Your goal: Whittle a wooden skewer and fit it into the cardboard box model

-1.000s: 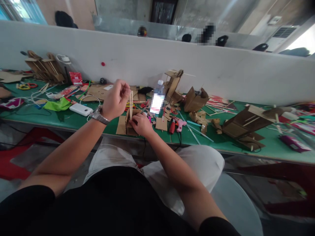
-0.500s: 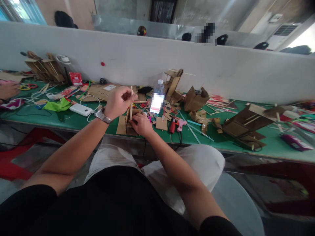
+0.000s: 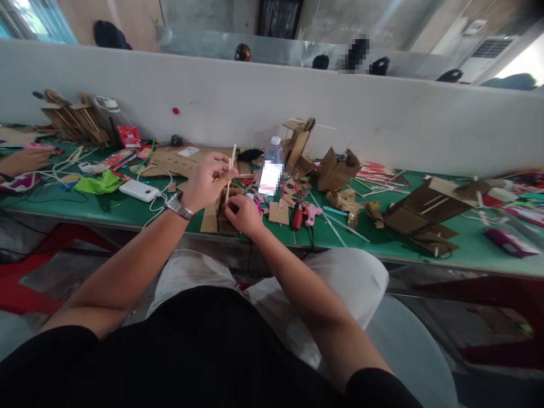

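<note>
My left hand [image 3: 208, 180], with a metal-banded watch [image 3: 180, 206] on its wrist, pinches the upper part of thin wooden sticks [image 3: 234, 154]. They look like two, standing nearly upright and leaning a little right at the top. Closed around their lower part are the fingertips of my right hand [image 3: 245, 214], just above a small open cardboard box [image 3: 221, 218] at the table's front edge. Both hands partly cover the box, so I cannot tell whether the sticks touch its inside.
On the green table [image 3: 97, 209] a pink glue gun [image 3: 313, 213], a red-handled tool [image 3: 298, 219] and a bottle [image 3: 274, 150] stand or lie to the right. Cardboard models [image 3: 425, 209] are further right. A white power bank [image 3: 138, 191] lies left. Another person's hand [image 3: 25, 162] works at far left.
My left hand has dropped slightly, and the top of the sticks has tilted to the right. My right hand stays at the box. The other person's hand has moved rightward.
</note>
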The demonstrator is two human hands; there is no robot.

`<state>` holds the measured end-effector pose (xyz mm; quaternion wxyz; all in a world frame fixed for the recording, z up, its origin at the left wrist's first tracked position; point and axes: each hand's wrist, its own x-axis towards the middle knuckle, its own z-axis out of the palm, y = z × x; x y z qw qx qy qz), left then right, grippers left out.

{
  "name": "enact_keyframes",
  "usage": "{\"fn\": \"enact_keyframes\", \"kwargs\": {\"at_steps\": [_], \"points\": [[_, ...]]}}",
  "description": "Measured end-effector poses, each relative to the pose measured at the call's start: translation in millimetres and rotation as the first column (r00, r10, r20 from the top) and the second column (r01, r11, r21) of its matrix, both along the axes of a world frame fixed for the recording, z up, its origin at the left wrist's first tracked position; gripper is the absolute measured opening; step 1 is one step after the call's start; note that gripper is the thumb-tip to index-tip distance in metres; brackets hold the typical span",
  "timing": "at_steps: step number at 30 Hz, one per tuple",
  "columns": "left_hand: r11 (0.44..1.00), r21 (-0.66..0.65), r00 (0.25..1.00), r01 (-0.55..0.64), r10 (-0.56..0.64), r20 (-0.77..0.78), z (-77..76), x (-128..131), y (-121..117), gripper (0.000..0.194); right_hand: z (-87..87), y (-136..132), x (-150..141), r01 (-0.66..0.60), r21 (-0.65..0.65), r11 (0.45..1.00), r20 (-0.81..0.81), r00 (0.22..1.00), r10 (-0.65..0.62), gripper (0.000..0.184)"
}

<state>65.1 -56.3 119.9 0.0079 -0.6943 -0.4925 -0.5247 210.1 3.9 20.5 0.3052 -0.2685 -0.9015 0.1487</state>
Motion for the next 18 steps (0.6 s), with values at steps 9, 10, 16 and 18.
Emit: {"fn": "enact_keyframes", "kwargs": {"at_steps": [9, 10, 16, 18], "points": [[0.995, -0.085, 0.997, 0.043, -0.038, 0.063, -6.0, -2, -1, 0.040, 12.2, -1, 5, -0.147, -0.145, 0.978, -0.202, 0.972, 0.117, 0.025], [0.995, -0.086, 0.997, 0.047, -0.041, 0.063, -5.9, -2, -1, 0.041, 13.0, -1, 5, -0.160, -0.164, 0.973, -0.233, 0.965, 0.119, 0.027], [0.992, -0.102, 0.996, 0.080, -0.075, 0.051, -5.4, 1, -4, 0.042, 13.6, 2, 3, -0.208, -0.237, 0.949, -0.358, 0.927, 0.113, 0.033], [0.990, -0.111, 0.995, 0.085, -0.079, 0.063, -6.6, 1, -4, 0.041, 13.7, 2, 3, -0.223, -0.254, 0.941, -0.379, 0.918, 0.115, 0.032]]}}
